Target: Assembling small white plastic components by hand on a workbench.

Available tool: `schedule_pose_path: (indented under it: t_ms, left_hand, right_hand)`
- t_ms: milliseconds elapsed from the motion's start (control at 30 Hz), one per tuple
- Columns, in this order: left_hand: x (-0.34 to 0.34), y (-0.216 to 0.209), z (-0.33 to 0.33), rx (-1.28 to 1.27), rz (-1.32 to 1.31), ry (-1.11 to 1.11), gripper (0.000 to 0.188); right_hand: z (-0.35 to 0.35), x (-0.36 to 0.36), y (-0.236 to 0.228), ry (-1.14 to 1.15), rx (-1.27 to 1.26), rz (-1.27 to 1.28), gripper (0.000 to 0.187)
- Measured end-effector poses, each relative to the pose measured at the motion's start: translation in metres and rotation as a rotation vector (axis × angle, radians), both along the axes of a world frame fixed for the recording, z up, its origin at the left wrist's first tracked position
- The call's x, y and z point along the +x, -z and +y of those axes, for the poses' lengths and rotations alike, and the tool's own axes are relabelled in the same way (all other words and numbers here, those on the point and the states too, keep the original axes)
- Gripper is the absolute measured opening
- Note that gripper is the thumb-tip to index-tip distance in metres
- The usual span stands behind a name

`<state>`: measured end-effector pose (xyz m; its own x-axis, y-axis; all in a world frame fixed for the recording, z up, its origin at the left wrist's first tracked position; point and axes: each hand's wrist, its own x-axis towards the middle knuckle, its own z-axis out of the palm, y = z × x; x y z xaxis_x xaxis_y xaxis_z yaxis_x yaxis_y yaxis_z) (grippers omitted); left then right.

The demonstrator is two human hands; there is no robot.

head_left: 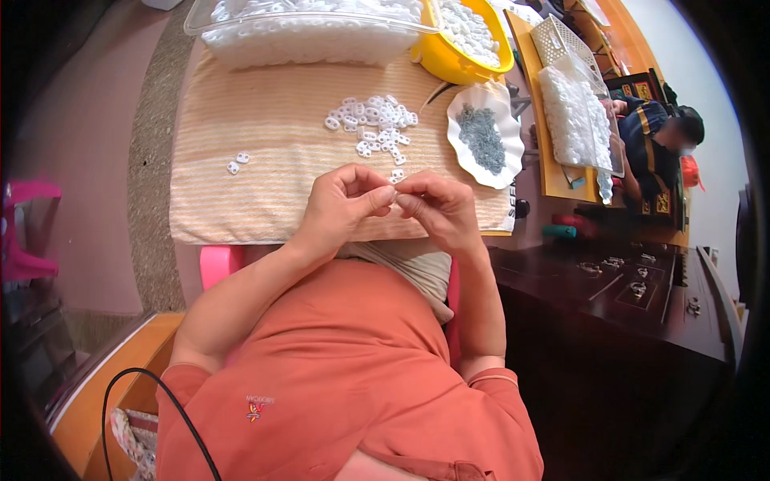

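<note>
My left hand (346, 202) and my right hand (443, 210) meet over the near edge of the cloth-covered table (265, 196). Thumbs and forefingers of both are pinched together at the same spot, and whatever they hold there is too small and covered to make out. Just beyond the fingertips lies a small white plastic piece with two holes (396, 175). A loose heap of such white pieces (377, 115) spreads farther off, and a few white pieces (234, 167) lie apart on the left. To the right, a white scalloped dish (511, 167) holds many tiny grey-blue parts (481, 140).
A clear plastic bin (313, 50) full of white pieces stands at the far edge, beside a yellow basin (457, 74) of similar pieces. At a second table (561, 183) on the right, another person (654, 140) sits by a filled clear bin (573, 120). A black cable (172, 397) curves at lower left.
</note>
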<state>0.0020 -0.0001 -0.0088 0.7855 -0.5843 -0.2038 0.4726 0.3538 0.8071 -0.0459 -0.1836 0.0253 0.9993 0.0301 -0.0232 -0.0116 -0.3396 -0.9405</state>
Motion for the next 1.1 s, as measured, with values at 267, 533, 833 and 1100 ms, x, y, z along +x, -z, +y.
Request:
schedule_pose_path:
  t_ms: [267, 533, 833, 1100]
  left_hand:
    - [-0.001, -0.009, 0.003, -0.115, 0.144, 0.121, 0.010]
    - [-0.002, -0.012, 0.002, -0.203, 0.228, 0.175, 0.010]
    - [-0.005, -0.011, 0.002, -0.124, 0.258, 0.142, 0.020]
    - [-0.006, -0.007, 0.001, -0.100, 0.203, 0.140, 0.018]
  right_hand:
    - [0.003, -0.004, 0.005, -0.032, 0.283, -0.072, 0.010]
    - [0.007, -0.009, 0.011, 0.009, 0.605, 0.050, 0.011]
    - [-0.066, 0.016, -0.003, 0.309, -0.374, -0.237, 0.013]
    - [-0.101, 0.048, -0.005, 0.261, -0.867, -0.227, 0.020]
